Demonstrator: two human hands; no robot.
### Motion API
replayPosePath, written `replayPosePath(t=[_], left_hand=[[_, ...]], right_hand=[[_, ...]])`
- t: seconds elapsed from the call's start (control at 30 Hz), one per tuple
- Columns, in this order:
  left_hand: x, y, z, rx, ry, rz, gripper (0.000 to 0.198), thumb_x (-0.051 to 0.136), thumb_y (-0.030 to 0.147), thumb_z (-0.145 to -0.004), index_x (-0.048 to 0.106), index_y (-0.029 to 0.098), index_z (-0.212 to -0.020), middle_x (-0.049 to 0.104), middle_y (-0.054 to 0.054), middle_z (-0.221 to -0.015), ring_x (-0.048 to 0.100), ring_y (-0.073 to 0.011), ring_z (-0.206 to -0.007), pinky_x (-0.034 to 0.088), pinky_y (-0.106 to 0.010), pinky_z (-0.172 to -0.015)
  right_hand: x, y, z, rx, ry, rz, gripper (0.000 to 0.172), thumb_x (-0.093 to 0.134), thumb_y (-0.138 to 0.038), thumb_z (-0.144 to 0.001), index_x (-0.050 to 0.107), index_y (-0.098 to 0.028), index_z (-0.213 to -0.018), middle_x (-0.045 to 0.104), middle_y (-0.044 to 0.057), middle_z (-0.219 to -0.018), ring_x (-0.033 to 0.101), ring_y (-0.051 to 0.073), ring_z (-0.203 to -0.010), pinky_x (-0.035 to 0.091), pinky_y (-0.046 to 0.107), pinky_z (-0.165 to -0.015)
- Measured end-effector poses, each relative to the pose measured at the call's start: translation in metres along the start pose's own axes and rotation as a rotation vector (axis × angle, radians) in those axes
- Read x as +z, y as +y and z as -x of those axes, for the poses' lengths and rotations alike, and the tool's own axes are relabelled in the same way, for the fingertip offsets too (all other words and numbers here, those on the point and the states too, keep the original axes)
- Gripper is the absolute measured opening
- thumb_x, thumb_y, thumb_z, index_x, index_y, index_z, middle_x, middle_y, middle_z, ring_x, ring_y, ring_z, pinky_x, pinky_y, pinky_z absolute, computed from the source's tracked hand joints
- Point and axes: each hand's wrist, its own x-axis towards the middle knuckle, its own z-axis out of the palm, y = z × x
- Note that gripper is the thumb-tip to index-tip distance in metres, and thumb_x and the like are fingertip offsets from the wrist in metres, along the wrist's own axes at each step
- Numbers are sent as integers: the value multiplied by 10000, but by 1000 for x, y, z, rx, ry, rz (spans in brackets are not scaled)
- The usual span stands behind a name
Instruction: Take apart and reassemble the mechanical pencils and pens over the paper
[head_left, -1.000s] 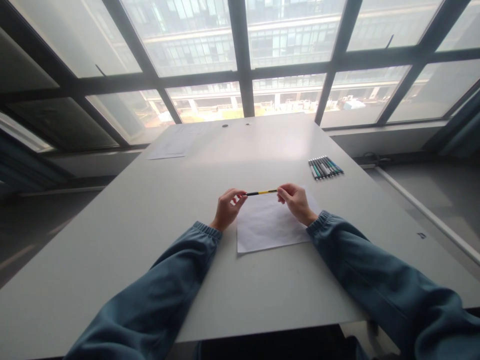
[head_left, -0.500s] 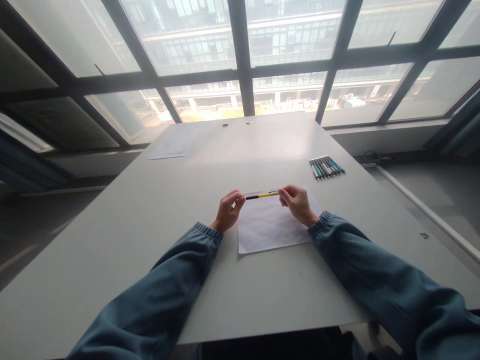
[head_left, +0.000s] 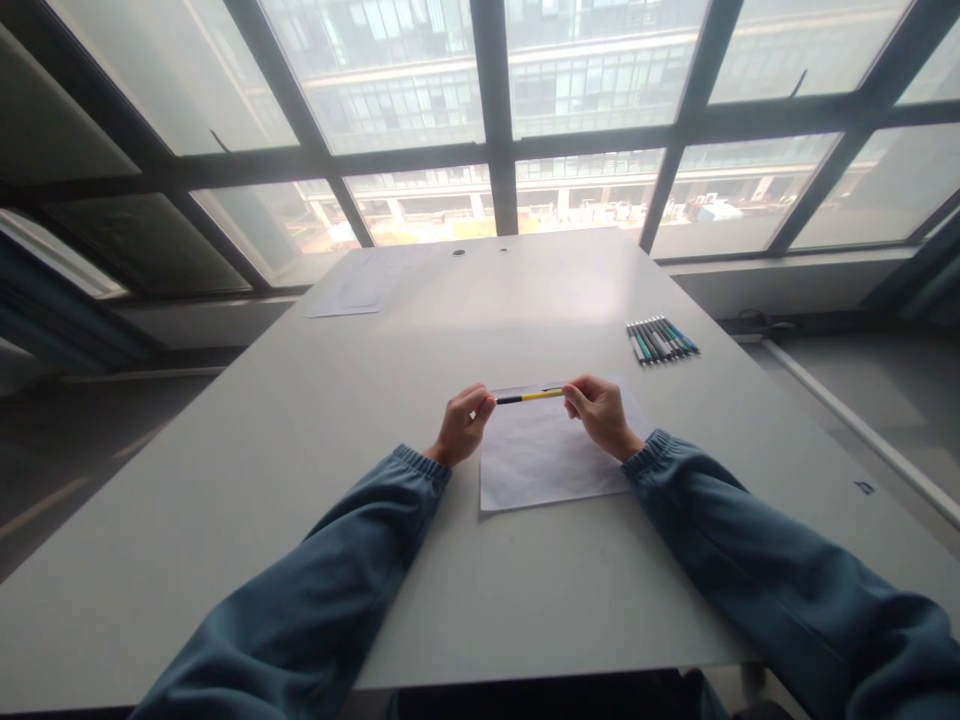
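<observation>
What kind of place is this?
Probably an office or meeting room, likely on an upper floor: a large white table with a row of pens and paper on it, and wide dark-framed windows looking down toward the building opposite.

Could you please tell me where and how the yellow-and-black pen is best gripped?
Probably by the middle of the pen, pinched from above. The left hand and right hand hold its two ends, leaving the slim, straight stretch between them exposed, roughly level, with nothing visible over it.
</observation>
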Motion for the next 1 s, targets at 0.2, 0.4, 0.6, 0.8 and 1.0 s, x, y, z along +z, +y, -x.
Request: replayPosePath(t=[0.2,0.4,0.6,0.8,1.0], left_hand=[[0,0,0,-1,-19,-4,414,449,429,-1030,498,199,-690,481,-15,-687,456,-155,-649,375,-308,-620],[1,-1,2,-28,16,16,464,418,449,-1039,492,196,-657,488,-15,-656,459,-148,-619,366,-307,-604],[3,-3,3,-77,40,-53,567,383,548,-1030,471,198,-592,480,-2,-568,456,-137,-559,364,-293,-582],[2,-8,2,-31,-3,-62,562,397,532,-1033,584,189,-629,582,-13,-596,528,-134,-570,422,-284,-610],[4,-7,-1,-5,131,-70,346,730,451,-880,659,197,-1104,739,-36,-862,674,-148,-745,512,-264,-674]], right_hand=[[-2,4,0,3,-1,4,402,714,-560,-833,636,-190,-701,589,-13,-543,500,114,-458,417,256,-457],[-1,5,3,-22,-21,-13,359,743,-526,-825,654,-188,-739,601,-11,-573,519,117,-487,434,258,-479],[2,5,4,-23,-17,-12,371,738,-545,-820,655,-189,-755,598,-14,-572,523,119,-492,450,264,-488],[0,5,2,-21,4,-22,361,715,-538,-844,643,-194,-763,587,-17,-561,513,120,-485,432,265,-482],[-2,9,0,-20,61,-24,334,716,-502,-856,642,-190,-763,575,-23,-553,499,115,-483,411,260,-481]])
